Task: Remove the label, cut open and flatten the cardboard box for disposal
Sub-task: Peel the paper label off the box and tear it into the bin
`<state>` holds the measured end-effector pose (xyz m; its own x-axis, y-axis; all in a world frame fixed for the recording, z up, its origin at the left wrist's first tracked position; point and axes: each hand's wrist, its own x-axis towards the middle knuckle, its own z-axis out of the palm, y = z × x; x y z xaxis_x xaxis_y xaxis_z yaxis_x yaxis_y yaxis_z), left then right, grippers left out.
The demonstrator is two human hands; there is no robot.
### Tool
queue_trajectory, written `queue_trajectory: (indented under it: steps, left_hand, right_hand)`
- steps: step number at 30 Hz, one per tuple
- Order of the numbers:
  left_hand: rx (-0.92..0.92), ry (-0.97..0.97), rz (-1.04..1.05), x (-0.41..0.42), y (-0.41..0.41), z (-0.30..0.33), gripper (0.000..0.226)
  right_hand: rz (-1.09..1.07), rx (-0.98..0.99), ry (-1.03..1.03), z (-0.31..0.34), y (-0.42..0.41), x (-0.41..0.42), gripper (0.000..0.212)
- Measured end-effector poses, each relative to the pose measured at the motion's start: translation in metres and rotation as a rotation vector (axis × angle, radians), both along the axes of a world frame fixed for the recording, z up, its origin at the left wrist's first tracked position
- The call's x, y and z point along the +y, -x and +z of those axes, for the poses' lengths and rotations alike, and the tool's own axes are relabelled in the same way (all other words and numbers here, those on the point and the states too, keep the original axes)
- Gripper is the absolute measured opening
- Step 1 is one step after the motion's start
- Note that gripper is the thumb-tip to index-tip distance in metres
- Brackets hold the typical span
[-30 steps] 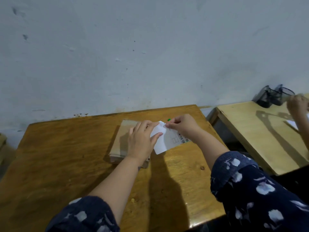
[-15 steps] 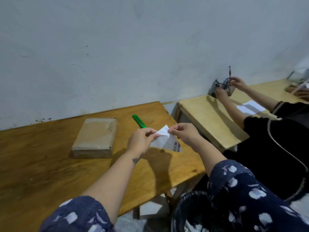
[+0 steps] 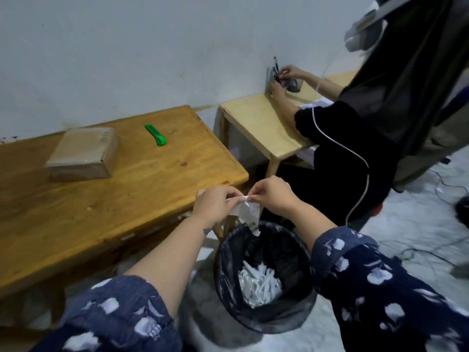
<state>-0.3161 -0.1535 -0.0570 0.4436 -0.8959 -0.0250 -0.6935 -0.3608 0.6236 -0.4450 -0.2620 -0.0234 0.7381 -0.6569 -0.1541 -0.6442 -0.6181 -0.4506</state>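
Note:
The white label (image 3: 248, 216) hangs crumpled between my two hands, off the table's right corner. My left hand (image 3: 215, 205) pinches its left part and my right hand (image 3: 272, 195) pinches its top right edge. Both hold it over a black-lined waste bin (image 3: 228, 270) with white paper scraps inside. The flat brown cardboard box (image 3: 82, 153) lies closed on the wooden table (image 3: 142, 189), far to the left of my hands. A green utility knife (image 3: 155, 134) rests on the table behind it, to its right.
Another person in black sits at a paler table (image 3: 256, 120) to the right, handling something by the wall. Cables run over the floor (image 3: 418, 240) at the right. A grey wall stands right behind both tables.
My hands carried the label off the box, to the right and past the table's corner, over the bin. The view swung right and down. The label is more crumpled.

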Motion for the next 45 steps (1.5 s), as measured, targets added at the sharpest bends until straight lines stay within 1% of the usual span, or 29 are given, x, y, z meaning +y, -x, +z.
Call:
queue_trajectory:
  steps: [3,6,8,9,13,16,17,19,20,22,25,26,27,28,30,31,32,34,36,37,39,41,43,45]
  left_hand:
    - [0.039,0.010,0.003,-0.003,0.030,-0.006,0.021]
    - [0.112,-0.022,0.050,-0.011,0.052,-0.014,0.017]
    - [0.222,-0.042,0.066,-0.016,0.062,-0.020,0.018]
    - [0.285,-0.037,0.076,-0.018,0.066,-0.023,0.018]
    - [0.527,-0.066,0.134,-0.023,0.088,-0.039,0.015]
    - [0.746,-0.063,0.364,-0.021,0.089,-0.060,0.014]
    - [0.763,-0.059,0.385,-0.021,0.087,-0.064,0.016]
    - [0.707,-0.048,0.343,-0.025,0.087,-0.068,0.018]
    - [0.681,-0.026,0.354,-0.027,0.087,-0.069,0.017]
    - [0.623,0.024,0.470,-0.033,0.086,-0.070,0.015]
    - [0.561,0.028,0.737,-0.032,0.075,-0.077,0.029]
    - [0.546,0.024,0.752,-0.031,0.073,-0.081,0.028]
    - [0.537,0.026,0.694,-0.032,0.074,-0.083,0.025]
    - [0.546,0.020,0.569,-0.035,0.081,-0.083,0.021]
    - [0.595,0.015,0.299,-0.045,0.103,-0.078,0.020]
    - [0.623,0.021,0.226,-0.051,0.112,-0.076,0.020]
    - [0.666,0.021,0.197,-0.056,0.120,-0.070,0.019]
    - [0.783,-0.003,0.191,-0.061,0.126,-0.062,0.019]
    - [0.920,-0.037,0.194,-0.063,0.126,-0.057,0.021]
    - [0.958,-0.059,0.190,-0.063,0.124,-0.056,0.024]
    - [0.972,-0.118,0.206,-0.064,0.123,-0.052,0.031]
    - [1.003,-0.156,0.256,-0.064,0.122,-0.051,0.039]
    - [1.075,-0.138,0.274,-0.063,0.122,-0.047,0.040]
    - [1.077,-0.134,0.227,-0.064,0.119,-0.043,0.048]
  right_hand:
    - [-0.014,-0.027,-0.038,-0.009,0.027,0.003,0.015]
    - [-0.039,-0.079,-0.034,-0.018,0.047,0.007,0.026]
    - [-0.051,-0.117,0.026,-0.023,0.056,0.011,0.032]
    - [-0.045,-0.120,0.062,-0.026,0.061,0.013,0.031]
    - [-0.014,-0.091,0.146,-0.035,0.080,0.018,0.020]
    - [-0.010,-0.119,0.179,-0.043,0.096,0.019,0.018]
    - [-0.005,-0.132,0.175,-0.046,0.101,0.019,0.017]
    - [-0.057,-0.151,0.112,-0.052,0.108,0.017,0.013]
    - [-0.105,-0.162,0.069,-0.055,0.111,0.015,0.012]
    - [-0.193,-0.183,0.007,-0.059,0.119,0.008,0.013]
    - [-0.333,-0.217,-0.102,-0.058,0.140,-0.003,0.014]
    - [-0.380,-0.240,-0.169,-0.057,0.146,-0.006,0.013]
    - [-0.418,-0.274,-0.236,-0.056,0.150,-0.008,0.012]
    - [-0.444,-0.309,-0.289,-0.057,0.151,-0.009,0.012]
    - [-0.483,-0.351,-0.335,-0.060,0.146,-0.009,0.013]
    - [-0.506,-0.352,-0.333,-0.063,0.144,-0.009,0.012]
    - [-0.531,-0.343,-0.316,-0.066,0.142,-0.009,0.013]
    - [-0.595,-0.319,-0.258,-0.072,0.141,-0.009,0.016]
    - [-0.642,-0.266,-0.205,-0.074,0.141,-0.009,0.012]
    - [-0.652,-0.235,-0.193,-0.074,0.140,-0.009,0.009]
    - [-0.649,-0.211,-0.167,-0.073,0.136,-0.009,0.005]
    - [-0.648,-0.207,-0.118,-0.071,0.129,-0.008,0.007]
    - [-0.659,-0.195,-0.062,-0.069,0.124,-0.009,0.011]
    - [-0.636,-0.166,-0.007,-0.069,0.122,-0.011,0.013]
